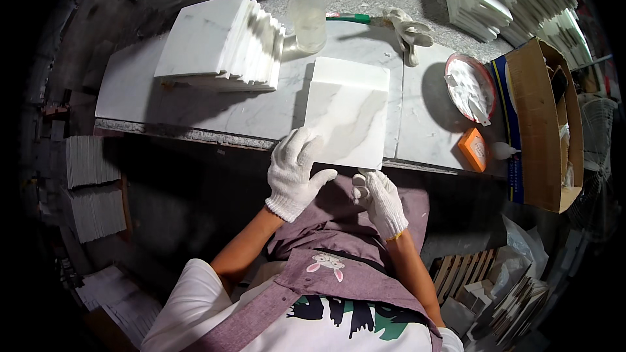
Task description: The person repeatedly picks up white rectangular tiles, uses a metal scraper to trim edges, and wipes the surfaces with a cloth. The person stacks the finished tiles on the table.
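A white marble tile (345,117) with grey veining lies on the bench, its near edge at the bench front. Beneath it, a second tile (352,72) sticks out at the far side. My left hand (293,173), in a white knitted glove, rests its fingertips by the tile's near left corner, thumb spread away and nothing gripped. At the near right corner, my gloved right hand (380,202) has its fingers curled and closed on the tile's edge; the tile partly covers the fingertips.
Left on the bench stands a stack of marble tiles (202,39), beside a clear plastic bottle (308,19). Behind lie a green-handled tool (349,18) and grey clamps (411,29). Rightward are a bowl of white paste (471,88), an orange box (473,150) and a cardboard box (538,124).
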Demonstrator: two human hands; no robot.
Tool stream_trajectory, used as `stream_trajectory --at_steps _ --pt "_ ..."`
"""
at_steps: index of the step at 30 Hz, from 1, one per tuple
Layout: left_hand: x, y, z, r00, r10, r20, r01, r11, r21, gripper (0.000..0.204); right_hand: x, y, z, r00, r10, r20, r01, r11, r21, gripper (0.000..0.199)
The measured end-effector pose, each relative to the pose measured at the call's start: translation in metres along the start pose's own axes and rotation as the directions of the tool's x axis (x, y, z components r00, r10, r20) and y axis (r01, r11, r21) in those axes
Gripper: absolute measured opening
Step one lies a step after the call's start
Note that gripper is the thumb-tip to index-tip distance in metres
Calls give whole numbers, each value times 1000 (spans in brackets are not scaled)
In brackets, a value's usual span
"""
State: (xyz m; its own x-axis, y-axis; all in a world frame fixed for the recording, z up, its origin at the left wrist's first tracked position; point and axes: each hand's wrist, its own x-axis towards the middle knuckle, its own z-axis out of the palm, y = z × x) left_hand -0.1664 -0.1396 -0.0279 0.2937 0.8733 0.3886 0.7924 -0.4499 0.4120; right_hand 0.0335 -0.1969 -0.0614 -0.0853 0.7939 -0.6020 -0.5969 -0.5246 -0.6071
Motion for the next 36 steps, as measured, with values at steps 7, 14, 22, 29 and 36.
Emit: stream_trajectory --at_steps 7,14,22,29,36 --pt "-1 1 9 997 -12 -74 8 999 -46 63 -1 -7 12 992 -83 -98 80 996 -29 15" --pt "17 16 26 988 -36 -148 44 998 47 56 4 -34 13 975 -159 -157 135 979 -151 19" --pt "34 9 7 994 -33 -104 37 999 33 29 -9 -38 -6 948 -268 -172 208 930 -302 30" --pt "71 -21 3 949 -261 -178 208 939 -274 35 4 -89 3 807 -590 -6 506 697 -508 34" --pt "153 -38 19 893 -270 -360 171 944 -283 72 84 -195 56 231 -848 478 522 -306 -796 22"
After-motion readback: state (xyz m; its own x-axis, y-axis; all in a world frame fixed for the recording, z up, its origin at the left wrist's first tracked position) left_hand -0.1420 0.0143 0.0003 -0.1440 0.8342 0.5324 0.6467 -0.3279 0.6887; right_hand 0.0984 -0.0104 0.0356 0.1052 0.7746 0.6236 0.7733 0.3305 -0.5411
